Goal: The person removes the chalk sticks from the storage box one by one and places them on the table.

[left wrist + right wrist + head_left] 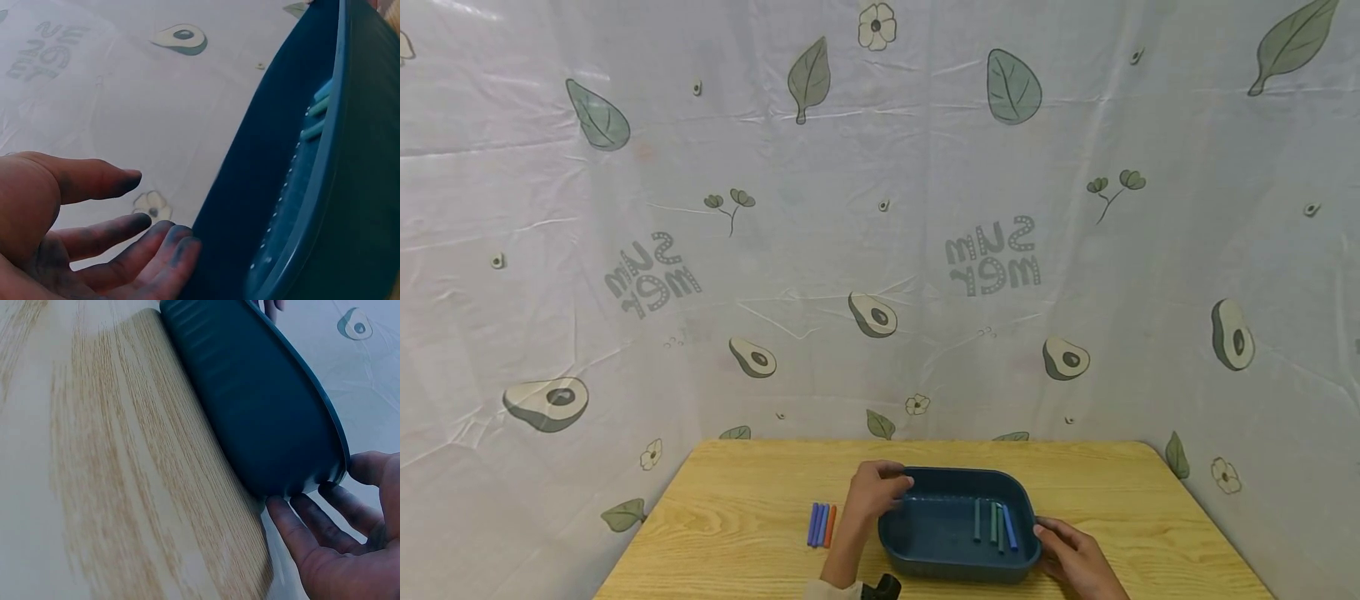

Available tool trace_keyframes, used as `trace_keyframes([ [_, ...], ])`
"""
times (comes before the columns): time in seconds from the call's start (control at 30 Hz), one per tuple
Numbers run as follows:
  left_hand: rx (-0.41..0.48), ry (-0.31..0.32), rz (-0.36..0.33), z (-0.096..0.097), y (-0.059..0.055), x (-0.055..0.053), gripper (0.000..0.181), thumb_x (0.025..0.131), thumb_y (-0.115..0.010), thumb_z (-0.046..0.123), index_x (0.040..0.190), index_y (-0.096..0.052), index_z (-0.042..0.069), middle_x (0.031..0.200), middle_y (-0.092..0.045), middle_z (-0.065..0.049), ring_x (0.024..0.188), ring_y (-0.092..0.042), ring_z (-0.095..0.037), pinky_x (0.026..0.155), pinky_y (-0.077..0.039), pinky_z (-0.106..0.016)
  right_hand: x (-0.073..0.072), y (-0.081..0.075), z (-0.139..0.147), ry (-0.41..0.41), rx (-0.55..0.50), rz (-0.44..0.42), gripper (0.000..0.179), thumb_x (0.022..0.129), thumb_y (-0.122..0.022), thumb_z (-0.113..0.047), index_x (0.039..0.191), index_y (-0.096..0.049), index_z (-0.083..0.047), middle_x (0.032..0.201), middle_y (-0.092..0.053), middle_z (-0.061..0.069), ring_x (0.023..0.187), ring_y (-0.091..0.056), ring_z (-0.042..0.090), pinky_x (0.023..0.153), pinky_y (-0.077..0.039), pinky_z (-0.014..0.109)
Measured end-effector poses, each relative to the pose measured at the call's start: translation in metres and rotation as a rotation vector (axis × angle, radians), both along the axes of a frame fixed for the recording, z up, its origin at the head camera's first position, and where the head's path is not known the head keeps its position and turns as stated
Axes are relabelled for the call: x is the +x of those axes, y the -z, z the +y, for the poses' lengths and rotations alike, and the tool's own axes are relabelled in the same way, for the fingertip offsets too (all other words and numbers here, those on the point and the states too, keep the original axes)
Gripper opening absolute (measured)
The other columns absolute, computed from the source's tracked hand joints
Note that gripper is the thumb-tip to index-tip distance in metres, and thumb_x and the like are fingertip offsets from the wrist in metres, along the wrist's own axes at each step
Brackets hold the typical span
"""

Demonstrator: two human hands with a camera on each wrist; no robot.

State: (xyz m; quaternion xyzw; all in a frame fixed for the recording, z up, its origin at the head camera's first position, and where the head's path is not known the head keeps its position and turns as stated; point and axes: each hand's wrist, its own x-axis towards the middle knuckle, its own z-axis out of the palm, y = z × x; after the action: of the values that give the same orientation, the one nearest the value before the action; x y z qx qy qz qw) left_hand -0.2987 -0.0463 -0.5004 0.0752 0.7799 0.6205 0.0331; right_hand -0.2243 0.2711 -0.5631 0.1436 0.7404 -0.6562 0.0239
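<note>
A dark blue rectangular basin [958, 571] stands on the wooden table, tilt not clear. Inside, toward its right, lie several green chalk-like sticks [977, 520] and a blue stick [1010, 528]. My left hand [872, 492] is at the basin's left far corner, in the left wrist view with fingers loosely bent and thumb apart, gripping nothing; its fingertips are stained dark. At the right end, my right hand [1071, 554] touches the basin's outer wall with its fingertips, the thumb against the rim in the right wrist view.
Left of the basin, several blue and purple sticks [817, 525] and an orange stick [831, 527] lie side by side on the wooden table [737, 500]. A pale curtain [880, 250] printed with leaves and avocados hangs behind the table.
</note>
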Motion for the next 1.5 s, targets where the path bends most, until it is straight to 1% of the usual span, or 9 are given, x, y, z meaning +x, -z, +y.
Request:
trace_keyframes([
  [0.1,-0.008,0.000,-0.010,0.010,0.002,-0.001,0.041,0.093,-0.077,0.011,0.127,-0.072,-0.011,0.109,-0.077,-0.020,0.097,-0.078,-0.039,0.080,-0.067,-0.047,0.000,0.000,0.000,-0.004,0.004,0.001,0.056,0.111,-0.059,-0.024,0.149,-0.050,0.017,0.137,-0.065,0.038,0.113,-0.075,0.040,0.092,-0.064,0.052],
  [0.17,-0.004,0.000,-0.029,0.016,0.004,-0.002,0.040,0.093,-0.078,0.012,0.127,-0.072,-0.010,0.109,-0.077,-0.017,0.096,-0.078,-0.033,0.081,-0.067,-0.046,0.000,-0.001,0.000,-0.005,0.004,0.002,0.056,0.112,-0.058,-0.024,0.149,-0.050,0.017,0.138,-0.064,0.039,0.114,-0.075,0.040,0.093,-0.064,0.052],
  [0.27,0.004,0.007,-0.049,0.025,0.006,-0.004,0.039,0.093,-0.078,0.011,0.126,-0.072,-0.009,0.108,-0.076,-0.016,0.097,-0.077,-0.029,0.081,-0.067,-0.047,-0.001,0.000,0.001,-0.007,0.001,0.007,0.056,0.112,-0.058,-0.024,0.149,-0.050,0.017,0.138,-0.063,0.039,0.114,-0.075,0.039,0.093,-0.064,0.051],
  [0.47,0.016,0.033,-0.066,0.039,0.014,-0.008,0.034,0.093,-0.077,0.008,0.123,-0.074,-0.007,0.107,-0.077,-0.016,0.095,-0.077,-0.034,0.081,-0.066,-0.047,-0.003,0.001,-0.001,-0.001,-0.022,0.024,0.054,0.111,-0.059,-0.021,0.149,-0.050,0.017,0.138,-0.064,0.037,0.112,-0.076,0.033,0.093,-0.064,0.051],
  [0.67,-0.005,0.060,-0.099,0.052,0.021,-0.010,0.034,0.093,-0.079,0.009,0.124,-0.074,-0.005,0.104,-0.078,-0.014,0.092,-0.077,-0.030,0.078,-0.066,-0.044,-0.001,0.000,-0.002,-0.017,0.006,0.042,0.054,0.112,-0.056,-0.020,0.149,-0.048,0.019,0.142,-0.060,0.041,0.116,-0.074,0.039,0.093,-0.064,0.051],
  [0.83,-0.024,0.051,-0.111,0.063,0.027,-0.010,0.034,0.091,-0.081,0.009,0.122,-0.076,-0.002,0.098,-0.078,-0.011,0.086,-0.076,-0.023,0.073,-0.067,-0.040,0.000,0.000,-0.002,-0.014,0.008,0.039,0.054,0.113,-0.056,-0.020,0.149,-0.048,0.018,0.143,-0.059,0.041,0.119,-0.073,0.043,0.094,-0.064,0.051],
  [0.97,-0.025,0.053,-0.143,0.071,0.031,-0.012,0.033,0.090,-0.083,0.010,0.121,-0.077,-0.001,0.096,-0.077,-0.008,0.083,-0.075,-0.019,0.072,-0.067,-0.040,0.000,0.001,-0.001,-0.016,0.018,0.023,0.056,0.112,-0.058,-0.023,0.149,-0.049,0.018,0.143,-0.059,0.041,0.120,-0.072,0.044,0.093,-0.064,0.051],
  [1.2,-0.053,0.059,-0.154,0.086,0.038,-0.011,0.033,0.090,-0.083,0.007,0.120,-0.076,-0.003,0.092,-0.077,-0.010,0.081,-0.078,-0.023,0.070,-0.067,-0.040,0.000,0.004,-0.001,0.007,-0.013,0.018,0.056,0.110,-0.060,-0.023,0.147,-0.051,0.018,0.137,-0.064,0.039,0.111,-0.076,0.039,0.090,-0.065,0.051],
  [1.5,-0.128,0.028,-0.158,0.098,0.043,-0.008,0.028,0.088,-0.085,0.006,0.114,-0.078,-0.001,0.095,-0.076,-0.009,0.077,-0.077,-0.022,0.067,-0.067,-0.040,0.001,0.003,-0.002,0.017,-0.006,0.010,0.055,0.111,-0.060,-0.022,0.146,-0.052,0.018,0.134,-0.066,0.038,0.108,-0.077,0.038,0.090,-0.065,0.052],
])
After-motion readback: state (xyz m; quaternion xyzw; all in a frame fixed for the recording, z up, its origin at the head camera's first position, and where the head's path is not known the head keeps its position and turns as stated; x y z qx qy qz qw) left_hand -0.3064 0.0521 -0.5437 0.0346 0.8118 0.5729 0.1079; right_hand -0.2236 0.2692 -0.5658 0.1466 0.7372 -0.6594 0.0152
